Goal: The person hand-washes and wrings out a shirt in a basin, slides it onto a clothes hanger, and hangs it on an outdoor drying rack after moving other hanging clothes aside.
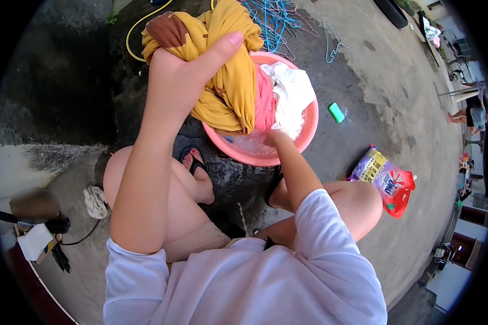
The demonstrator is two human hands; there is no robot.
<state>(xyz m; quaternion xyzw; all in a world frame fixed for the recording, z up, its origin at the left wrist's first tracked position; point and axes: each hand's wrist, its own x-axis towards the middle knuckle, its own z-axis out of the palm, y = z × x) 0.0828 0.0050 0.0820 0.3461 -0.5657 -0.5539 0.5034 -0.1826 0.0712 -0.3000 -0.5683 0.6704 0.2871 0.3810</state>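
My left hand [187,73] is raised over the left side of the pink basin [312,125], its thumb lying across a bunched yellow garment [238,81] with a brown patch. The other fingers are hidden behind the cloth, which hangs in folds down to the basin. My right hand [276,138] is low inside the basin, at the lower edge of a white cloth [290,95]; its fingers are out of sight. Between the yellow garment and the white cloth lies a pink cloth [264,100]. Cloudy water [249,145] shows at the basin's near side.
A green bar of soap [336,112] and a detergent bag [385,181] lie right of the basin. Blue hangers [276,24] are heaped behind it. A yellow hose [129,40] curves at the upper left. At far right, a person [474,116] is in the distance.
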